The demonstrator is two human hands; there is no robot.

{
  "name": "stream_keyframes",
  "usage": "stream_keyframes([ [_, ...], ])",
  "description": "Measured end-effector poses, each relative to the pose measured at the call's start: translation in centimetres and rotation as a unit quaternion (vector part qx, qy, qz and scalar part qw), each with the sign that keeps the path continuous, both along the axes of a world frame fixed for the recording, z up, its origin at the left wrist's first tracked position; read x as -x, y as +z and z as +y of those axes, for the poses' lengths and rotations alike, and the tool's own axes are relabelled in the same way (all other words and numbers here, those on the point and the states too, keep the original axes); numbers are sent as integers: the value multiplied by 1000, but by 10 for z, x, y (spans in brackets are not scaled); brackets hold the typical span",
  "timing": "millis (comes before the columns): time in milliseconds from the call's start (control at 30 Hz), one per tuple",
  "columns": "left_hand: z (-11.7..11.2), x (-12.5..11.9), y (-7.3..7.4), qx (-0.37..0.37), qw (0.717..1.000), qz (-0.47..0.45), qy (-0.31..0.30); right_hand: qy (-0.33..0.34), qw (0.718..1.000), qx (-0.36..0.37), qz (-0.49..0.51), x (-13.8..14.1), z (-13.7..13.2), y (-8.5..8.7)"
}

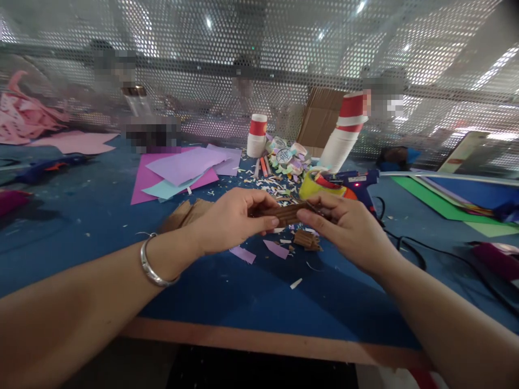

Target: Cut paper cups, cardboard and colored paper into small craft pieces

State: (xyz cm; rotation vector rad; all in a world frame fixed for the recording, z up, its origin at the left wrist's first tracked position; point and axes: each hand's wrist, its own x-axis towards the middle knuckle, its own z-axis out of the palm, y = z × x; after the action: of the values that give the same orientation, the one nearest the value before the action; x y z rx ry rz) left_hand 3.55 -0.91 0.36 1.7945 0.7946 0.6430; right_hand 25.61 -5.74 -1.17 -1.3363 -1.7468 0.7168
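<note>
A ridged strip of brown cardboard (288,215) is held just above the table (259,302), and its two ends are hidden by the fingers. It lies between the two hands, at three o'clock from the left hand (235,219) and at nine o'clock from the right hand (351,227). The left hand pinches one end between the thumb and the curled fingers. The right hand pinches the other end in the same manner; a thin dark line near its fingertips is hard to make out. At five o'clock from the strip, close to it, lies a small ridged brown piece (307,240). At seven o'clock there is a pointed purple scrap (276,249). At nine o'clock, a flat piece of cardboard (175,217) is partly covered by the left hand. At two o'clock stands a blue glue gun (360,179), its lower part hidden behind the right hand. Farther away, at ten o'clock, lie purple sheets (184,165); at one o'clock, a tall stack of paper cups (343,135) leans.
</note>
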Motion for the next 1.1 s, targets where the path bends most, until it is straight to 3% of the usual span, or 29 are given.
stream_keyframes([
  [167,-4,-3,-5,-6,1000,10,-23,55,995,62,51,7,-2,-2],
  [300,-8,-4,-7,2,999,-10,-35,83,994,63,38,9,-5,1],
  [567,-13,-7,-2,17,999,-10,-35,91,993,67,29,13,-7,1],
  [700,-14,-8,-5,-4,1000,-2,-30,91,992,70,44,15,-6,-2],
  [800,-14,-10,-7,21,999,21,-27,80,993,69,54,16,-5,-3],
  [1000,-10,-7,-4,-24,998,5,-66,92,990,77,79,18,-5,-5],
  [1100,-9,-5,-2,-9,996,-15,-92,99,990,59,81,21,-7,-4],
])
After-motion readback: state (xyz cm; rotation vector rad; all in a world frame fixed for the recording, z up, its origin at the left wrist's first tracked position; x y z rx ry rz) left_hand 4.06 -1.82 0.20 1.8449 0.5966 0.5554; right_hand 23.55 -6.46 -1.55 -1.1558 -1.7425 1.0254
